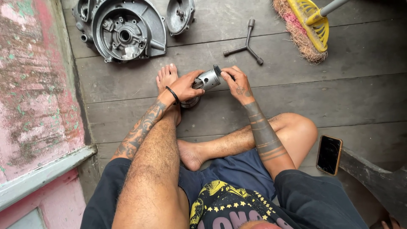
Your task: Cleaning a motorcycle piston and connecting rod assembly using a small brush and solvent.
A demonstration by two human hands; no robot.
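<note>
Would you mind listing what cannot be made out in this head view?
- Lower end of the metal cylinder: covered by the left hand.
- Part under the right hand fingertips: too small.
- Broom: handle cut off by top edge.
- Engine cover: top cut by frame edge.
- Phone screen: dark.

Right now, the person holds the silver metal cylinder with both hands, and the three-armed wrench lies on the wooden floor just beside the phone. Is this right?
Not quite. In the head view, the left hand and right hand do hold the silver metal cylinder, and the three-armed wrench lies on the wooden floor, but beside the yellow broom, far from the phone.
</note>
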